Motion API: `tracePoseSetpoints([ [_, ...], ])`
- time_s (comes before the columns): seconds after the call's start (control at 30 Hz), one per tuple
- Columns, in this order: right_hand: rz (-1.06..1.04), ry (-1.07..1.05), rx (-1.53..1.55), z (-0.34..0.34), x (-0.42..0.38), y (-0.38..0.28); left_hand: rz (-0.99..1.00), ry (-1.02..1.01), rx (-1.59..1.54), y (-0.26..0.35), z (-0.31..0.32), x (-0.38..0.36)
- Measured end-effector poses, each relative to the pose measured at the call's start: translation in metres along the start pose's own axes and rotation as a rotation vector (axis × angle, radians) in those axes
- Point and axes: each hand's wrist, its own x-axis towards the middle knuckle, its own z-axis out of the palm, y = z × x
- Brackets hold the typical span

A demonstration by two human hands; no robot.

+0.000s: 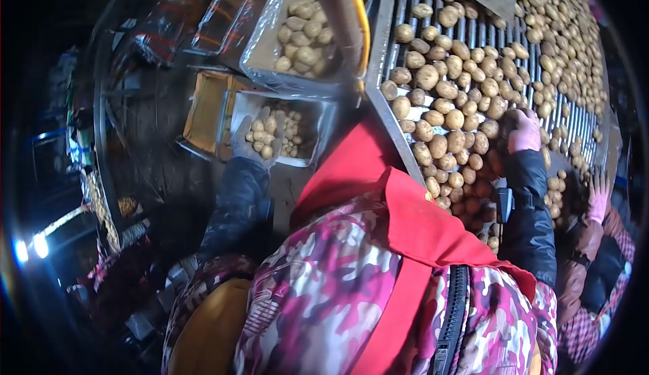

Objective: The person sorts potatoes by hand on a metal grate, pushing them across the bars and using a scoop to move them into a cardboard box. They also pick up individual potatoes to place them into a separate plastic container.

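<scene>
My left hand, in a pale glove, is at the left side of a lined crate. Several small potatoes lie at its palm, with more potatoes in the crate beside them. Dark sleeves cover both my arms. Over on the sorting rollers, my right hand, in a pink glove with dark fingertips, reaches down at the right edge of a dense spread of potatoes. Its fingers are bent, and their tips are hidden among shadow and potatoes.
A plastic-lined box of potatoes stands beyond the crate, near a metal post. A wooden crate is to the left. At far right, a co-worker's pink-gloved hand is by the rollers. Bright lamps shine at lower left.
</scene>
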Motion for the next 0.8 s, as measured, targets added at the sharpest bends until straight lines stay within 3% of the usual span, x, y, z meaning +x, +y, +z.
tracePoseSetpoints([
  [0.07, 0.086, 0.012, 0.082, -0.006, -0.003, 0.005, 0.022, 0.045, 0.015, 0.001, -0.005, -0.006],
  [0.1, 0.032, 0.039, 0.243, -0.005, -0.003, 0.022, 0.071, 0.114, 0.006, -0.001, -0.002, -0.009],
  [0.13, 0.152, 0.008, 0.456, 0.003, -0.005, 0.045, 0.118, 0.182, 0.0, -0.007, 0.006, -0.009],
  [0.2, 0.379, -0.004, 0.907, -0.001, -0.019, 0.055, -0.035, -0.143, -0.024, 0.002, -0.037, 0.022],
  [0.23, 0.385, -0.035, 0.805, -0.017, -0.028, 0.057, -0.111, -0.302, -0.016, 0.001, -0.021, 0.022],
  [0.3, 0.444, 0.054, 1.061, -0.014, -0.051, 0.079, 0.175, 0.633, 0.327, -0.02, 0.021, 0.007],
  [0.33, 0.476, 0.02, 0.972, -0.025, -0.063, 0.076, 0.183, 0.636, 0.345, -0.015, 0.003, 0.016],
  [0.4, 0.549, 0.026, 0.867, -0.052, -0.088, 0.059, 0.098, 0.503, 0.264, -0.001, -0.025, 0.031],
  [0.47, 0.268, 0.111, 0.65, -0.042, -0.121, 0.1, 0.075, 0.406, 0.246, 0.012, -0.05, 0.05],
  [0.5, 0.48, 0.028, 0.775, -0.039, -0.138, 0.115, 0.087, 0.346, 0.277, 0.0, -0.042, 0.06],
  [0.53, 0.389, -0.017, 0.699, -0.066, -0.143, 0.078, 0.105, 0.272, 0.306, -0.013, -0.029, 0.072],
  [0.57, 0.467, -0.028, 0.698, -0.064, -0.158, 0.082, 0.121, 0.185, 0.321, -0.031, -0.01, 0.08],
  [0.73, 0.486, -0.113, 0.822, -0.032, -0.215, 0.175, 0.151, -0.275, 0.457, -0.123, 0.118, 0.075],
  [0.8, 0.478, -0.131, 0.844, -0.03, -0.227, 0.202, 0.391, -0.49, 0.999, -0.16, 0.152, 0.077],
])
